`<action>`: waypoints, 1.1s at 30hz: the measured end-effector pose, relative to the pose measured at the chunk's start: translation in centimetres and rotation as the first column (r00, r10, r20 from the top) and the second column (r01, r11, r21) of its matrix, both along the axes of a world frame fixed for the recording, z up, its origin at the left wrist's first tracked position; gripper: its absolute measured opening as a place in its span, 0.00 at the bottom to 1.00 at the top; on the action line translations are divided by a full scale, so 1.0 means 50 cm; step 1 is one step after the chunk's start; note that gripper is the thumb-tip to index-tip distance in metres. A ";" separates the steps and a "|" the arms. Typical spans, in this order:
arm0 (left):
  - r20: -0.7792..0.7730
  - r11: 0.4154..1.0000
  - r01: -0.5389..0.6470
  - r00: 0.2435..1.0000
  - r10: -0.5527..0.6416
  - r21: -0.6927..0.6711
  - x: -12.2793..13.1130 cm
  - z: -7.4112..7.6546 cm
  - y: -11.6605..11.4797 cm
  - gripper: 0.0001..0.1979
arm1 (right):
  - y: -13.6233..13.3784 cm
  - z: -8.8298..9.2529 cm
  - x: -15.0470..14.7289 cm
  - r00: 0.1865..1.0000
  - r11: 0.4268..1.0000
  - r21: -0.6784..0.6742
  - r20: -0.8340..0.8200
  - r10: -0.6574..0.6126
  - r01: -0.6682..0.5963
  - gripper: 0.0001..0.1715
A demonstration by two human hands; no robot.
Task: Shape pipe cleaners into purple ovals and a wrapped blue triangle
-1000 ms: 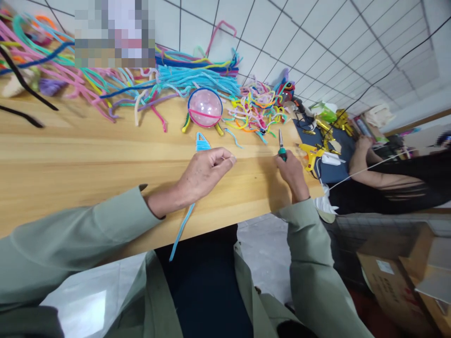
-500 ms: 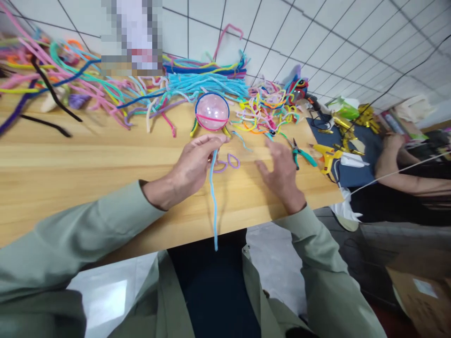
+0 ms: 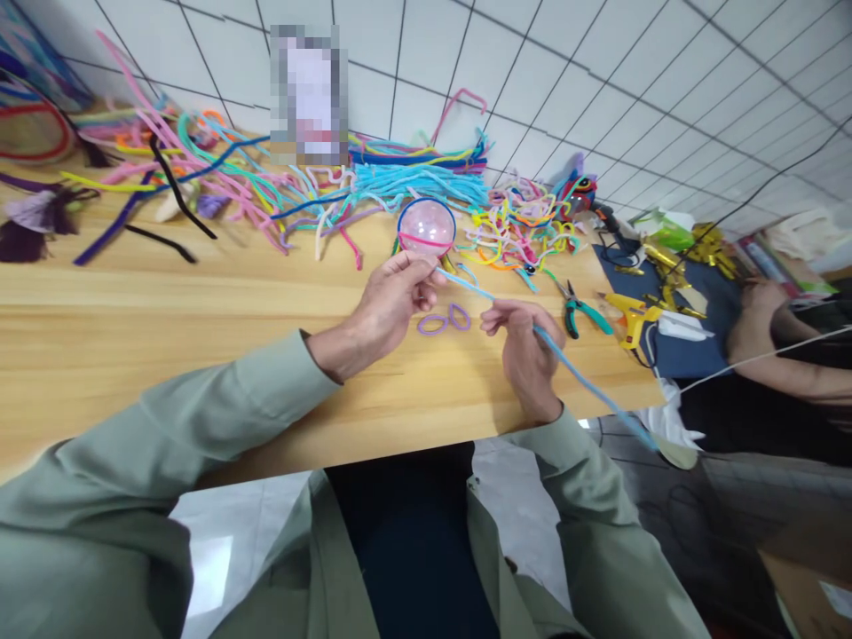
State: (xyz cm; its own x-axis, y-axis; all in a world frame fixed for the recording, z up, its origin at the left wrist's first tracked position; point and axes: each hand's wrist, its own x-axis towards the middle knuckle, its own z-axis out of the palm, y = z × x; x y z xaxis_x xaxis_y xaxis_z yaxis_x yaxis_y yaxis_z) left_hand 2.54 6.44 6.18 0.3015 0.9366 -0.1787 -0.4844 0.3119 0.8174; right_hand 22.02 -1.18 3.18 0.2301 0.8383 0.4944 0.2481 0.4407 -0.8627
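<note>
A light blue pipe cleaner (image 3: 592, 388) stretches between my two hands. My left hand (image 3: 394, 300) pinches one end of it. Farther along, the fingers of my right hand (image 3: 529, 351) are closed around it, and its free end trails down to the right past the table edge. Just behind my left fingertips stands a clear ball (image 3: 427, 229) with a blue band and a pink band around it; its lower part is partly covered by my hand. Two purple loops (image 3: 458, 317) lie on the table between and below my hands.
Pliers (image 3: 580, 311) with teal handles and a yellow glue gun (image 3: 629, 318) lie to the right. A bundle of blue pipe cleaners (image 3: 419, 185) and tangled coloured ones (image 3: 523, 213) line the back by the tiled wall. Another person's arm (image 3: 765, 342) rests at far right.
My right hand, empty before, has taken hold of the pipe cleaner. The strand hung straight down from my left hand and now runs out to the right. The view has shifted left.
</note>
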 end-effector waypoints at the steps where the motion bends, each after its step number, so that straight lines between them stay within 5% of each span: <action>1: 0.004 1.000 0.024 1.000 -0.024 -0.005 0.000 0.001 -0.002 0.07 | 0.005 0.003 0.000 0.999 0.999 -0.034 -0.043 0.017 -0.018 0.14; 5: -0.007 0.989 0.146 0.989 -0.146 0.014 0.009 -0.012 -0.025 0.09 | 0.027 0.003 -0.004 0.993 0.989 -0.125 -0.096 0.073 -0.085 0.21; 10: -0.106 0.964 0.249 0.965 -0.238 0.097 0.017 -0.042 -0.047 0.17 | 0.037 -0.009 -0.001 0.995 0.980 -0.197 -0.086 -0.056 0.038 0.23; 14: -0.213 0.947 0.257 0.953 -0.215 0.193 0.017 -0.056 -0.049 0.17 | 0.038 -0.015 0.005 0.985 0.976 -0.200 -0.137 -0.110 0.081 0.25; 19: -0.239 0.941 0.261 0.948 -0.209 0.216 0.018 -0.061 -0.056 0.19 | 0.035 -0.022 -0.003 0.988 0.972 -0.225 -0.155 0.025 -0.060 0.22; 23: -0.209 0.930 0.285 0.948 -0.239 0.233 0.019 -0.060 -0.059 0.20 | 0.031 -0.021 -0.004 0.987 0.974 -0.221 -0.157 0.024 -0.059 0.19; 33: -0.198 0.907 0.191 0.973 -0.123 0.376 0.017 -0.063 -0.040 0.14 | 0.045 0.024 0.002 0.985 0.924 -0.343 -0.106 0.139 -0.168 0.23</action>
State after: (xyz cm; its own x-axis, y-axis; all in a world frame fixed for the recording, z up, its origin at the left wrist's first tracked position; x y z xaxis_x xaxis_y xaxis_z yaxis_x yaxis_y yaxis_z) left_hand 3.41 4.44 3.05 0.4480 0.8845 0.1305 -0.3027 0.0127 0.9530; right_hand 22.10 1.06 4.38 0.1110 0.9825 0.1496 0.1267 0.1353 -0.9827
